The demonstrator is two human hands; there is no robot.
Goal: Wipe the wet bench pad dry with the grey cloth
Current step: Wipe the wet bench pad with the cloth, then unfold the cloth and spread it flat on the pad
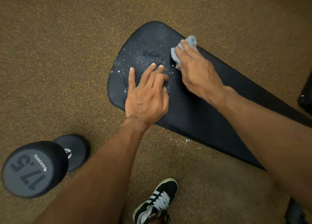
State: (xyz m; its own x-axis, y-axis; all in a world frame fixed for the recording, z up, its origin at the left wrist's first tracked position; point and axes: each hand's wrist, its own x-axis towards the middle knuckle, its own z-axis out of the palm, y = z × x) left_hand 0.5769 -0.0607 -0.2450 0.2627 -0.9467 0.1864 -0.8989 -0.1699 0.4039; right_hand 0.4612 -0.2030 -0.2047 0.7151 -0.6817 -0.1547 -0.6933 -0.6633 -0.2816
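Right now the right hand (197, 68) is closed on the grey cloth (184, 50), bunched under its fingers and pressed against the bench pad (194, 115) near the pad's far edge. The cloth sticks out past the fingertips, towards the rounded end of the pad. The left hand (146, 95) holds nothing; it lies open and flat on the pad, fingers spread, just beside the right hand and nearer the person.

Wetness shows as bright beads and a shiny patch on the wide rounded end (143, 55), which lies to the left of the cloth and just ahead of the left fingertips. That is the relation the coming stroke seems to turn on: the water sits leftwards from the cloth, across the short width of the pad, while the pad's long axis runs away to the lower right, where the surface looks dull and probably dry. The right hand is the one to do the wiping; the left hand lies partly over the wet patch and may need to shift aside.

A few drops glint on the floor (185, 140) beside the pad. A dumbbell (38, 168) stands on end well apart, lower left, and a shoe (157, 200) shows at the bottom.
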